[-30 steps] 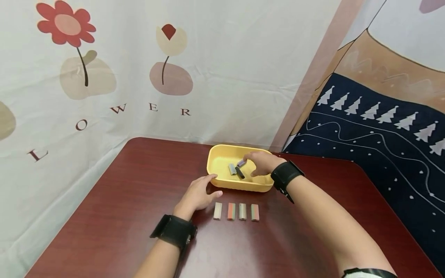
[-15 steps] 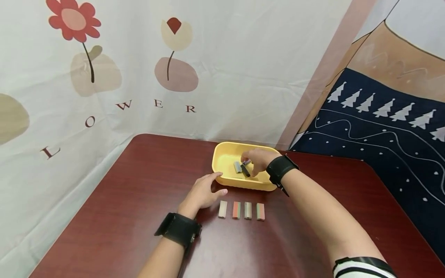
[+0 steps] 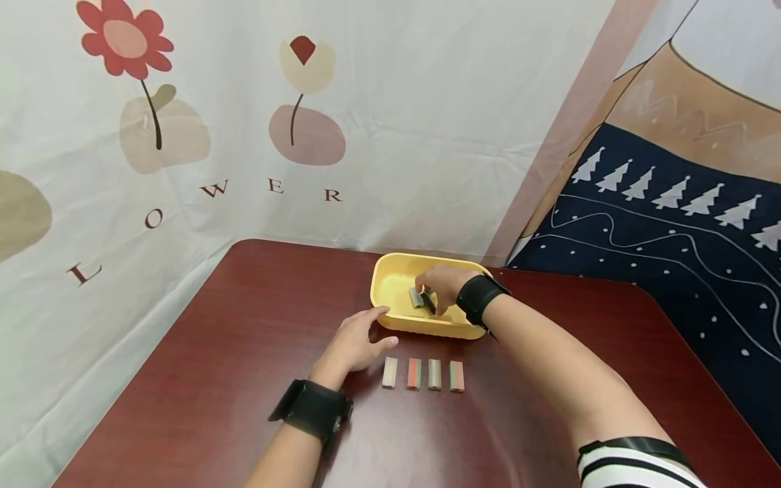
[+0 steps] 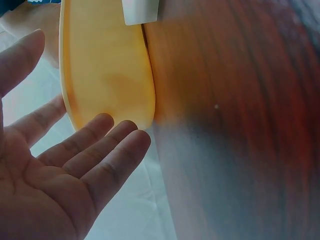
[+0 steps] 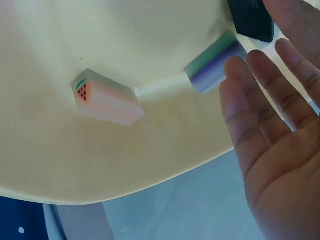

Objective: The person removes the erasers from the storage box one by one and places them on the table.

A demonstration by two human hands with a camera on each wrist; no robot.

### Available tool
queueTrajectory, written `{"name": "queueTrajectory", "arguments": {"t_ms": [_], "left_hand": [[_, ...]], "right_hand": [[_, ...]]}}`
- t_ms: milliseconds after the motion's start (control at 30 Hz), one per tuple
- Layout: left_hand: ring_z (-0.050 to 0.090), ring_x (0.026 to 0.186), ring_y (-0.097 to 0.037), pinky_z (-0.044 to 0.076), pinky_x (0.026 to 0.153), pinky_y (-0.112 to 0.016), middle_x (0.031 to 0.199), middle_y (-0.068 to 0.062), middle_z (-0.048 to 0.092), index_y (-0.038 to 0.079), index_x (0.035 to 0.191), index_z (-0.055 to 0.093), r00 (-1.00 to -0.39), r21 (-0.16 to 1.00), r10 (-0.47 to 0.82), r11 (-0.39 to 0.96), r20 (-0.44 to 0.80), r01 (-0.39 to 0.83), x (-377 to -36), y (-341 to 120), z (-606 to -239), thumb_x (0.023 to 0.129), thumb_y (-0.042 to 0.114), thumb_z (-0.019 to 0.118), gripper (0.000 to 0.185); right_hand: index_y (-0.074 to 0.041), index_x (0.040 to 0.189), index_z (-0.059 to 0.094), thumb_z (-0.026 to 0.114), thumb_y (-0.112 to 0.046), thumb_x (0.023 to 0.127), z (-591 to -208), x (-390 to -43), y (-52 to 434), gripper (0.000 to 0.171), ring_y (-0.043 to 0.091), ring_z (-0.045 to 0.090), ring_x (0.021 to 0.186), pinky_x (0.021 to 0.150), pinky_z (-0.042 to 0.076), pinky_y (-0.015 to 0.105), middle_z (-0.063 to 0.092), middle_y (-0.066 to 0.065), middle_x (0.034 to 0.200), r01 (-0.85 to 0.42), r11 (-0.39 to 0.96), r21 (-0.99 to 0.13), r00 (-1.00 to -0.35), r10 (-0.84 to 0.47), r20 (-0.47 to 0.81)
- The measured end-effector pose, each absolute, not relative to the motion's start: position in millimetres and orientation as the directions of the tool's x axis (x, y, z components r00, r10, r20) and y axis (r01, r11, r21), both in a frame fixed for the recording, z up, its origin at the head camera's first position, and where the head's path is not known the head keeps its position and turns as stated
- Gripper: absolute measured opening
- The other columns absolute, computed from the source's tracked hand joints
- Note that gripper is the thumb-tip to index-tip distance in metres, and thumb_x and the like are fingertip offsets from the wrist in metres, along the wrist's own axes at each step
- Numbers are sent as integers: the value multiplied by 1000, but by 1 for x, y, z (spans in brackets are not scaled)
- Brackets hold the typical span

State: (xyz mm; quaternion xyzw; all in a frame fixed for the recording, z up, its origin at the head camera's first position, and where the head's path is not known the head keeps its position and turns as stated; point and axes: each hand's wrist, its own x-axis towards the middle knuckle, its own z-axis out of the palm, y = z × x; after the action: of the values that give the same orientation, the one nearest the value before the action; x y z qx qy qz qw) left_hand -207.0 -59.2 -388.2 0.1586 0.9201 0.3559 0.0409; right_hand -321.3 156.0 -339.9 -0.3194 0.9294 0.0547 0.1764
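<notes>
A yellow plastic tray (image 3: 390,288) holds several small bars that look like erasers. My right hand (image 3: 448,283) reaches down into it, fingertips around a dark bar (image 3: 429,303) beside a grey one (image 3: 416,297). In the right wrist view its fingers are extended by a green-and-purple bar (image 5: 215,62), and the dark bar stands near the thumb; no grip shows. A pink bar with a watermelon-patterned end (image 5: 110,100) lies farther off in the tray. My left hand (image 3: 352,342) is spread at the tray's near left corner, its fingertips at the wall.
In front of the tray, bars stand in a row on the dark red table (image 3: 244,379): a pale one (image 3: 389,373), a red-green one (image 3: 413,374), a striped pale one (image 3: 434,375) and a pink-green one (image 3: 456,376). A printed curtain (image 3: 415,135) hangs behind.
My right hand has shifted left and lower in the tray, from near the purple bar to over the dark bar. The left hand stays at the tray's corner. The head view has shifted slightly.
</notes>
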Motion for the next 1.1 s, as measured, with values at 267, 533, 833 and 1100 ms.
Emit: {"name": "queueTrajectory", "arguments": {"t_ms": [267, 533, 833, 1100], "left_hand": [[39, 133, -38, 34, 106, -53, 141, -16, 48, 14, 143, 49, -948, 673, 315, 692, 41, 259, -203, -61, -385, 90, 30, 71, 59], [39, 133, -38, 33, 106, -53, 142, -16, 47, 14, 143, 48, -946, 666, 321, 696, 47, 269, -204, -59, -382, 90, 31, 71, 60], [39, 133, -37, 34, 106, -52, 142, -15, 47, 14, 143, 49, -945, 669, 324, 691, 54, 275, -205, -57, -385, 90, 32, 71, 60], [40, 132, -37, 35, 106, -52, 140, -16, 49, 12, 141, 50, -943, 678, 325, 677, 71, 285, -203, -59, -389, 90, 30, 71, 58]], "right_hand": [[-9, 113, 63, 87, -15, 73, -345, -315, 152, 46, 16, 55, 89, 81, 49, 30, 63, 2, 103, -654, 757, 13, -719, -615, -324], [-9, 109, 63, 86, -12, 74, -343, -317, 153, 41, 14, 56, 85, 77, 50, 28, 64, 2, 98, -657, 754, 5, -716, -622, -316], [-8, 107, 65, 86, -11, 74, -342, -319, 161, 39, 14, 58, 88, 78, 50, 29, 66, 2, 100, -671, 741, -14, -706, -645, -292], [-8, 106, 65, 85, -13, 75, -343, -317, 160, 38, 14, 57, 86, 80, 51, 29, 65, 2, 99, -652, 758, -16, -723, -628, -288]]}}
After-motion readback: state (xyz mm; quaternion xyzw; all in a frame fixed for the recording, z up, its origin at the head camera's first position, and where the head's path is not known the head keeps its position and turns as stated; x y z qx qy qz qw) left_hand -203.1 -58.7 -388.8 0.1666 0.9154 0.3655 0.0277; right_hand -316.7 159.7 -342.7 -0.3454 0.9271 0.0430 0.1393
